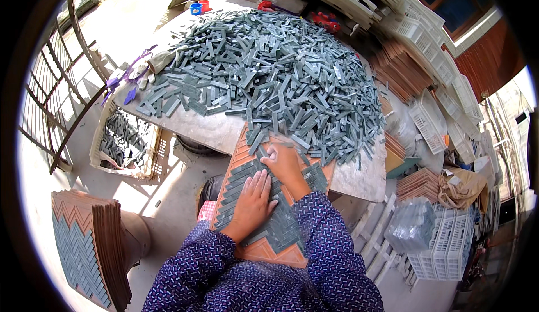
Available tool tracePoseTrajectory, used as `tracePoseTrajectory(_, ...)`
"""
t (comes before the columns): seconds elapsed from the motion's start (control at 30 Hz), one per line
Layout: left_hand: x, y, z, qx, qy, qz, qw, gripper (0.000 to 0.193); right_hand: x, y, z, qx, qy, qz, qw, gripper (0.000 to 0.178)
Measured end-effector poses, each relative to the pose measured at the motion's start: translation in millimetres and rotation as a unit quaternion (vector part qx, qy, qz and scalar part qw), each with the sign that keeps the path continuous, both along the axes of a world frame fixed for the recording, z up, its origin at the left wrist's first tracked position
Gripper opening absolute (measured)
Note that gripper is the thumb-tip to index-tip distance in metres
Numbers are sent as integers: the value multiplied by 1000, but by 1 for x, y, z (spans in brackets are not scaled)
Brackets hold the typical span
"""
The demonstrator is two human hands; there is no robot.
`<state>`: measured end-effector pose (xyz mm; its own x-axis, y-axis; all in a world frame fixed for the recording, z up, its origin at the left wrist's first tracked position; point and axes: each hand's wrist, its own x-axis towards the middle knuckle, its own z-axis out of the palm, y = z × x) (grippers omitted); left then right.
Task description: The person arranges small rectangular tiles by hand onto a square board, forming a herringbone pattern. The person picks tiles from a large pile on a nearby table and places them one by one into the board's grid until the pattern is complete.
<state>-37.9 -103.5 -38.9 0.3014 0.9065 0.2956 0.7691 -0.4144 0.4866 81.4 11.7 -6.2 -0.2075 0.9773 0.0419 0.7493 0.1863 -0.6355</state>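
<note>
Sunlight falls across a work yard, and a pale table (pixel 213 129) in front of you holds a big heap of gray-green stone sticks (pixel 269 59). Your orange tray (pixel 269 254) has its far end by the heap and its near end close to your tummy.

It looks to me like more than half of the tray is done. Lots of laid sticks (pixel 241 180) make a zigzag over the middle. Bare orange shows at the far end, at the near end and in a patch by your right arm, so those bits seem left to fill.

Your left hand (pixel 254 204) lies flat on the laid sticks, fingers straight, holding nothing. Your right hand (pixel 285 169) has its fingers bent in, with the tips at a stick near the tray's far end. I cannot tell if they grip it.

On your left, a stack of trays (pixel 106 244) has a zigzag of sticks on its front one.

I see no brand, label or writing that I can read.
</note>
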Motion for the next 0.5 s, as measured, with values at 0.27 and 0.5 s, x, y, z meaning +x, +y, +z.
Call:
tracePoseTrajectory(0.27, 0, 0, -1, 1, 8, 3, 1000, 68, -1, -1, -2, -18, -8, -2, 1000, 24)
tracePoseTrajectory(0.5, -1, 0, 2, 1, 11, -1, 1000, 68, -24, 17, 7, 90, 3, -6, 996, 35)
